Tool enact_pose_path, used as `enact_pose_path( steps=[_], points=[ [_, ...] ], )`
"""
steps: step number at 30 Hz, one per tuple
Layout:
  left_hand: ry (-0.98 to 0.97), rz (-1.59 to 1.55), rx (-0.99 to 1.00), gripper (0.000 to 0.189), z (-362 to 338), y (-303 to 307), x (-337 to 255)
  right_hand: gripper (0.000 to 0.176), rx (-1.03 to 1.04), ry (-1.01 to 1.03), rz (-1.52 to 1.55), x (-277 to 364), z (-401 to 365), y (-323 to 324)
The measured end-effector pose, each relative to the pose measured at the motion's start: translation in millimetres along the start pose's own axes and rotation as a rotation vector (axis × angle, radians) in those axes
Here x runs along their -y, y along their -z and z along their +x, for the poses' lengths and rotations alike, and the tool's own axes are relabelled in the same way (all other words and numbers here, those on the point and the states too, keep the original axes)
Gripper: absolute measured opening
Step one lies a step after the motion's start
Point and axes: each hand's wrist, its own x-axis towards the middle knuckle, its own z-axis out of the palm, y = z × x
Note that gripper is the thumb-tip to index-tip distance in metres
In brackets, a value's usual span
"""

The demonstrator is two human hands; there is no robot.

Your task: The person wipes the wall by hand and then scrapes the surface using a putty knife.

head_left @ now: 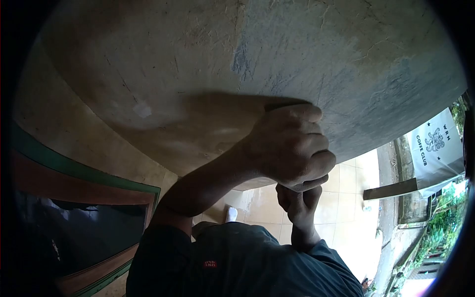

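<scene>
My left hand (292, 146) is closed in a fist, knuckles up, close against the scuffed plaster wall (297, 54). A thin dark edge (283, 104) shows between its top and the wall; I cannot tell what the fingers hold. Just below it, my right hand (299, 200) is also closed, its upper part overlapped by the left hand in this view. A broad shadow falls on the wall to the left of the hands. Bare grey patches and scratches mark the wall's surface around and above them.
On the left is a dark window (79, 227) in a green and brown frame. Tiled floor (336, 198) runs below the hands, with a small white object (231, 214) on it. At the right hangs a white printed banner (438, 143), with greenery (445, 218) outside.
</scene>
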Motion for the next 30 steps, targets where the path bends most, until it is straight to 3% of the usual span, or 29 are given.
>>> enact_pose_path(
  steps=[3,5,7,9,13,16,18,20,22,28,30],
  points=[
    [-0.025,0.074,-0.010,0.024,-2,-1,-1,0.033,-0.010,0.049,0.029,-1,3,-5],
    [0.081,-0.045,-0.068,0.025,-17,-12,-13,0.033,-0.013,0.040,0.017,-8,-18,-1],
    [0.082,-0.032,-0.004,0.026,-30,-18,-16,0.033,-0.002,-0.111,-0.025,-14,-35,8],
    [0.072,-0.067,0.039,0.026,-32,-19,-16,0.034,-0.033,-0.113,-0.013,-9,-33,0],
    [-0.058,0.053,0.007,0.028,0,2,4,0.033,-0.062,0.044,-0.021,-8,-1,-7],
    [-0.013,0.004,-0.064,0.029,-5,-4,-2,0.035,-0.028,0.037,-0.005,2,-2,-6],
    [0.023,-0.021,-0.096,0.029,-22,-16,-13,0.036,-0.009,-0.056,-0.048,-6,-23,2],
    [0.073,-0.042,0.042,0.028,-38,-25,-18,0.037,-0.028,-0.101,-0.043,-12,-30,6],
    [0.043,-0.030,-0.008,0.028,-29,-21,-11,0.036,-0.043,-0.124,-0.035,-9,-28,6],
    [-0.006,0.050,-0.071,0.024,-6,-2,-1,0.034,-0.017,0.060,-0.023,-7,-1,3],
    [0.053,0.007,-0.017,0.028,-28,-18,-16,0.037,0.024,-0.058,-0.039,-10,-22,10]
  ],
)
